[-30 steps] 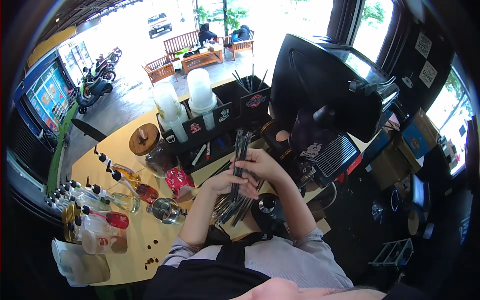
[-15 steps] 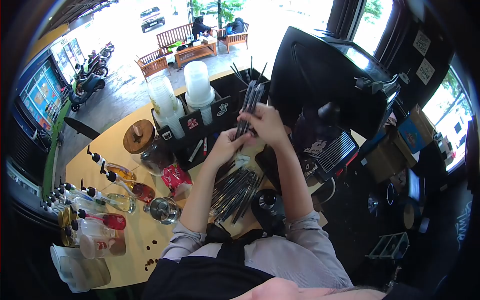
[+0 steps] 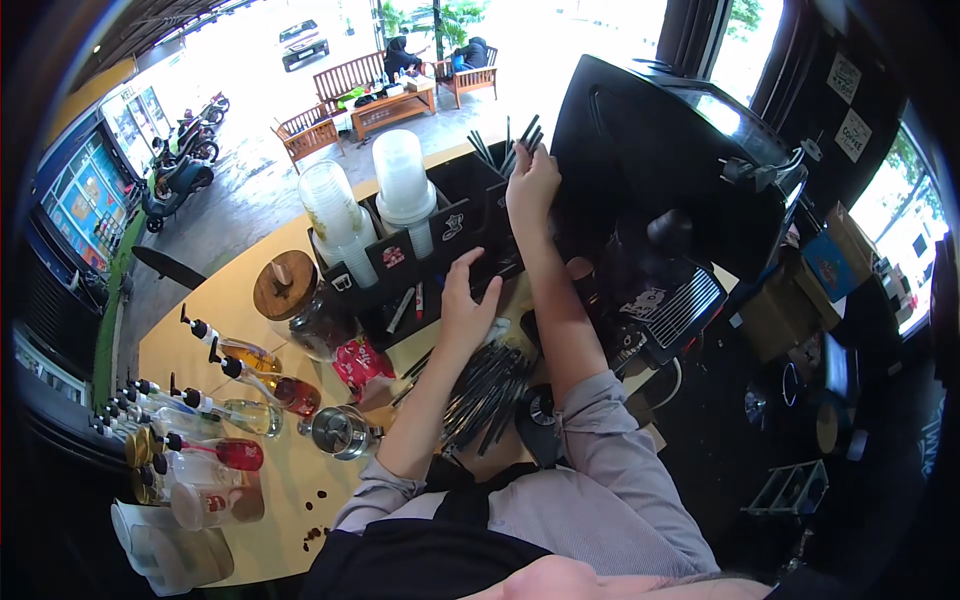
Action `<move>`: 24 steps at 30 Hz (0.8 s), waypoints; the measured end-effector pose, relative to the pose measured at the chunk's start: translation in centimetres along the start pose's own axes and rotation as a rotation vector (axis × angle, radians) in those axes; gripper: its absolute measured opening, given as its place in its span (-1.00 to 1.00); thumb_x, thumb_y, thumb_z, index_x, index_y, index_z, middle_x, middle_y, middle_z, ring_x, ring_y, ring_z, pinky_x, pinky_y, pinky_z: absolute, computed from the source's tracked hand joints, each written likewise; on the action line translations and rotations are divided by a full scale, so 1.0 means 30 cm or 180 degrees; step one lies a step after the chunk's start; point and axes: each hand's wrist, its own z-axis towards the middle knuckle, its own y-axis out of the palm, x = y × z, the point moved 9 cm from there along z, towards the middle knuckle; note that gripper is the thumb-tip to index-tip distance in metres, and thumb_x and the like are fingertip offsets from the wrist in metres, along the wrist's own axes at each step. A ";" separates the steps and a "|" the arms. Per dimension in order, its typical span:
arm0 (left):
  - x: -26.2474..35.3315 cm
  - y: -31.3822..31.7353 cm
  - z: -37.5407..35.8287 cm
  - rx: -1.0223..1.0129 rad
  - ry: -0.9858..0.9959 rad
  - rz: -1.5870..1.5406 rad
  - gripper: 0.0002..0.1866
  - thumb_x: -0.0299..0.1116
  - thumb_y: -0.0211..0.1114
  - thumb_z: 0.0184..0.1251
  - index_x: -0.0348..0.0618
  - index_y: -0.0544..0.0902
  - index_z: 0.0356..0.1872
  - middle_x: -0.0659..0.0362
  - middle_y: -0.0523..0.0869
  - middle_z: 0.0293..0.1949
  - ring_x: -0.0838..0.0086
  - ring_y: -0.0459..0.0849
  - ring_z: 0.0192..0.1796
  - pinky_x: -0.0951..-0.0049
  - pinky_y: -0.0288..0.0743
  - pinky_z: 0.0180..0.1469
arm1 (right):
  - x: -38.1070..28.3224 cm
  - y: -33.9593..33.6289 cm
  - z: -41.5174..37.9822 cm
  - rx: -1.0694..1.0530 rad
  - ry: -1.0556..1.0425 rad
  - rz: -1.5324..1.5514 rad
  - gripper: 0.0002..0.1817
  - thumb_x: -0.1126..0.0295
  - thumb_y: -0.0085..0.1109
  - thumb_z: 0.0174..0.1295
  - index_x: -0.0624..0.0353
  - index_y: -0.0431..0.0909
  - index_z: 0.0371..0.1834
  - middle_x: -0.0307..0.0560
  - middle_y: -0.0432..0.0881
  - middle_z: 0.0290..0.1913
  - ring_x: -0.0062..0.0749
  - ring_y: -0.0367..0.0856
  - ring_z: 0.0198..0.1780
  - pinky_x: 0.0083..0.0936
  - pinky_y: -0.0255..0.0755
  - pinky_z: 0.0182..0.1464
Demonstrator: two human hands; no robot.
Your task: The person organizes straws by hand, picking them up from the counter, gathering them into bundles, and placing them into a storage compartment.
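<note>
My right hand point(image 3: 533, 188) reaches to the back of the black organizer, fingers closed around the black straws point(image 3: 527, 132) at its right end. Other straws point(image 3: 480, 152) stand fanned out just left of those fingers. My left hand point(image 3: 470, 302) hovers in front of the organizer with fingers apart and nothing in them. Below it a loose pile of black straws point(image 3: 488, 398) lies on the counter, partly covered by my left forearm. The black organizer point(image 3: 425, 248) also holds stacked clear plastic cups point(image 3: 400, 180) and, at the front, two markers point(image 3: 402, 308).
To the left stand a wooden-lidded jar point(image 3: 290, 290), a red packet point(image 3: 362, 368), a metal jug point(image 3: 342, 432) and several pump bottles point(image 3: 285, 388). A large black machine point(image 3: 640, 170) rises close to my right arm. Two people sit at a wooden table point(image 3: 392, 112) outside.
My right hand has carried the bunch of straws up and away to the organizer's back right. My left hand has let go of the bunch and opened, lowering slightly.
</note>
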 end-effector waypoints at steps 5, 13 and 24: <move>-0.054 0.002 -0.034 -0.0054 -0.0023 -0.0102 -0.51 -0.38 0.29 0.22 -0.23 0.42 0.17 -0.09 0.53 0.11 0.01 0.49 0.20 0.20 0.33 0.26 | 0.116 0.151 -0.066 -0.1085 0.0454 -0.1585 -0.79 0.22 0.13 0.29 0.09 0.63 -0.22 -0.12 0.65 -0.38 -0.27 0.55 -0.09 -0.07 0.26 0.03; -0.080 0.024 -0.067 -0.0128 -0.0013 0.0123 -0.49 -0.38 0.31 0.19 -0.22 0.42 0.17 -0.11 0.53 0.11 -0.02 0.48 0.20 0.16 0.34 0.26 | 0.123 0.165 -0.127 -0.0696 0.0319 -0.0969 -0.58 0.29 0.17 0.21 0.13 0.44 0.13 -0.01 0.52 0.10 -0.18 0.35 0.25 0.04 0.13 0.25; -0.019 -0.061 -0.077 0.0205 0.0299 0.0743 -0.42 -0.41 0.31 0.17 -0.23 0.36 0.24 -0.12 0.48 0.18 -0.02 0.39 0.31 0.15 0.25 0.34 | -0.125 -0.008 -0.293 -0.1008 -0.0588 0.0178 -0.35 0.39 0.13 0.13 0.21 0.23 0.35 0.16 0.25 0.38 0.09 0.10 0.45 0.02 -0.03 0.41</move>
